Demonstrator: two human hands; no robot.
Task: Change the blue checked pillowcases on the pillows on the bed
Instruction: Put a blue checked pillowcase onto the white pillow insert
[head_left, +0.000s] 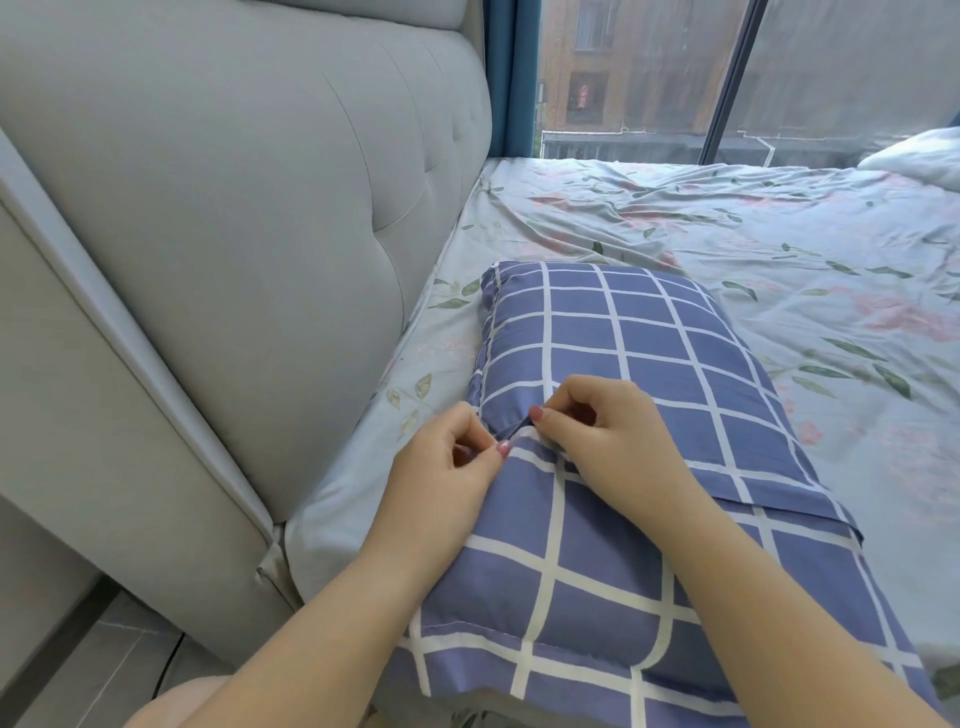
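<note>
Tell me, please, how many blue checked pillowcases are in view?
1: the blue checked pillowcase lies on the bed beside the headboard, pinched by left hand and right hand. Others may be hidden.

- You have two hands in view: your left hand (447, 462) and your right hand (613, 441).
- You can count one checked pillowcase (675, 353), on the one pillow in front of you.
- You see one white pillow (919, 156), partly cut off at the far right, so two pillows in all.
- One floral sheet (727, 218).
- One padded headboard (234, 182).
- One blue curtain (511, 78).
- Two window panes, the left pane (623, 78) and the right pane (857, 78), with one dark bar (732, 78) between them.
</note>
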